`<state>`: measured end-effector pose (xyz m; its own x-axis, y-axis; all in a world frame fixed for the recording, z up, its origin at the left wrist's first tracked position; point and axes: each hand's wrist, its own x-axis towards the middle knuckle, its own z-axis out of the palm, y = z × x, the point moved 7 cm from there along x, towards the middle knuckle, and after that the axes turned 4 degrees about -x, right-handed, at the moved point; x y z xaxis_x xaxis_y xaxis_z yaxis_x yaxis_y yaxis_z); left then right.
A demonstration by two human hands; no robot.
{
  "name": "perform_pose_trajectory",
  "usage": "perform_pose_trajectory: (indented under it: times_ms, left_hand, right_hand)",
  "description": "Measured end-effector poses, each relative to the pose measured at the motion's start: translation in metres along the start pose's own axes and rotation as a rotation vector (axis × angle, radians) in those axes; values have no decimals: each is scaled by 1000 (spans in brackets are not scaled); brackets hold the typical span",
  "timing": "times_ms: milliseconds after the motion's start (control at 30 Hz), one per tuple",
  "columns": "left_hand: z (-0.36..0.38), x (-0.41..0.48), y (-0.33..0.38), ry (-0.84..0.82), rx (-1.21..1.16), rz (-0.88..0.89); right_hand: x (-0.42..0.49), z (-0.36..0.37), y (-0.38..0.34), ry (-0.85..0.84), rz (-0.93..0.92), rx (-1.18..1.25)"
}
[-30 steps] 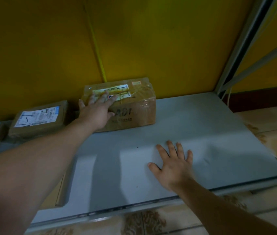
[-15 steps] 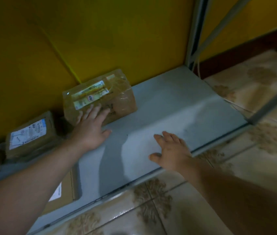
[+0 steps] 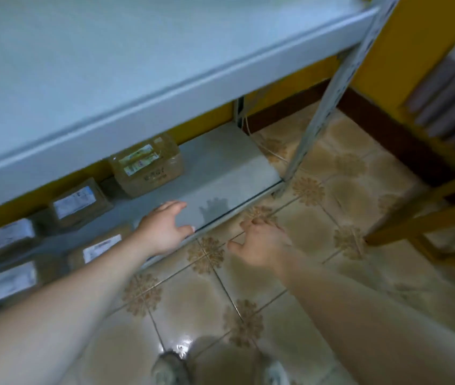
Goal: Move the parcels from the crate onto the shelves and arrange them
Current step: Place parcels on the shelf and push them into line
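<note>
A taped cardboard parcel (image 3: pixel 145 165) with a white and yellow label stands on the grey bottom shelf (image 3: pixel 229 162) against the yellow wall. To its left lie a brown parcel (image 3: pixel 77 204) and another labelled parcel (image 3: pixel 11 237) in a row, with two more parcels (image 3: pixel 98 250) (image 3: pixel 9 282) nearer the shelf's front. My left hand (image 3: pixel 165 227) hangs over the shelf's front edge, fingers straight, holding nothing. My right hand (image 3: pixel 259 243) is over the floor tiles in front of the shelf, fingers loosely bent and empty. No crate is in view.
A wider grey shelf (image 3: pixel 109 65) overhangs the bottom one. A perforated metal upright (image 3: pixel 329 95) stands at the shelf's right corner. Patterned beige floor tiles (image 3: pixel 318 218) spread to the right. A yellow wooden frame (image 3: pixel 421 218) stands at the far right. My shoes (image 3: pixel 169 368) show below.
My left hand has let go of the taped parcel and drawn back to the shelf's front edge. My right hand left the shelf and is over the floor. The view has risen and pulled back.
</note>
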<state>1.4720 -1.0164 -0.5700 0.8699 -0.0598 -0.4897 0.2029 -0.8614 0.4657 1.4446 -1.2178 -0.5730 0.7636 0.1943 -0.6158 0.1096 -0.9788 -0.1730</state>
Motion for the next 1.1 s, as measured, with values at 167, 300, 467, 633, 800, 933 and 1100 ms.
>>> perform_pose_trajectory:
  times_ms: [167, 300, 467, 633, 800, 933, 1100]
  left_hand:
    - [-58, -127, 20, 111, -65, -102]
    - [-112, -253, 21, 241, -91, -203]
    - [-177, -412, -9, 479, -106, -317]
    - [-209, -577, -73, 657, -136, -448]
    - [-199, -741, -160, 711, -189, -631]
    - [-188, -849, -223, 775, -219, -781]
    - [-191, -931, -281, 846, -276, -862]
  right_hand:
    - [-94, -45, -38, -17, -125, -65]
    - [-176, -80, -92, 14, -283, -215]
    - [-273, -105, -201, 87, -522, -373]
    - [-373, -89, -342, 178, -796, -508]
    - [-475, -32, -479, 222, -978, -596]
    - [-543, 15, -568, 265, -1098, -676]
    - [-592, 53, -653, 288, -1203, -737]
